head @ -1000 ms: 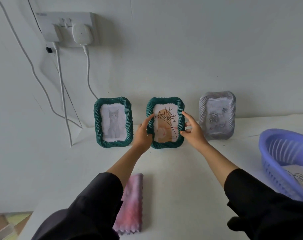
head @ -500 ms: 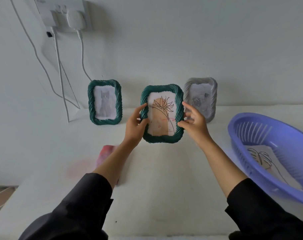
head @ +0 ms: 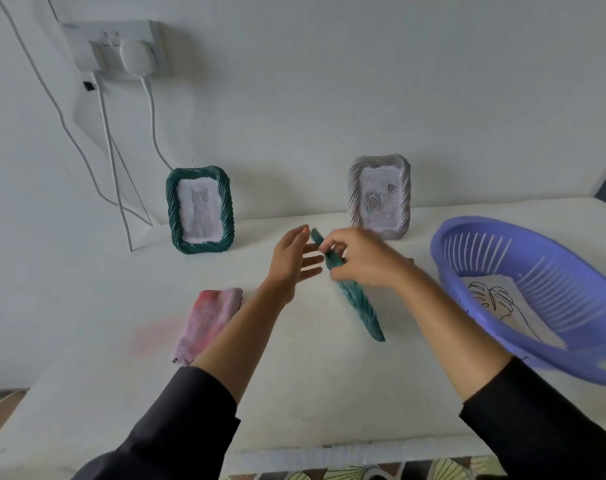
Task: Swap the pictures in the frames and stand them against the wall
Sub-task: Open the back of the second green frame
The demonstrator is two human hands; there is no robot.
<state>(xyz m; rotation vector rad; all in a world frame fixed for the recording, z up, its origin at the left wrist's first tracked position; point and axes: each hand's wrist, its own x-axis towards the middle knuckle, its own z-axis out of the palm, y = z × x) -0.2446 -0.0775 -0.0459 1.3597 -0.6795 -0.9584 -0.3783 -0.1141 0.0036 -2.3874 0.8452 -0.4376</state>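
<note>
Green frame (head: pixel 355 299), the one being worked on, was away from the wall (head: pixel 363 98) and turned edge-on to my view, slanting down from its top end between the two hands to a lower corner nearer me over the worktop (head: pixel 294 393); I could not tell whether that corner touched the surface. My right grip (head: pixel 367 261) had its fingers curled round the upper part of the frame and held it. My left grip (head: pixel 292 261) was spread with straight fingers just beside the frame's top edge, holding nothing; whether its thumb touched the frame I could not tell. Behind, a cat frame (head: pixel 200 209), also green, stood upright against the wall on the left, and a grey frame (head: pixel 379 197) with a rose picture stood against it on the right, well apart. A purple basket (head: pixel 550 358) sat at the right with a leaf drawing (head: pixel 495 299) lying inside. A pink cloth (head: pixel 206 320) lay folded on the worktop beside my left forearm
</note>
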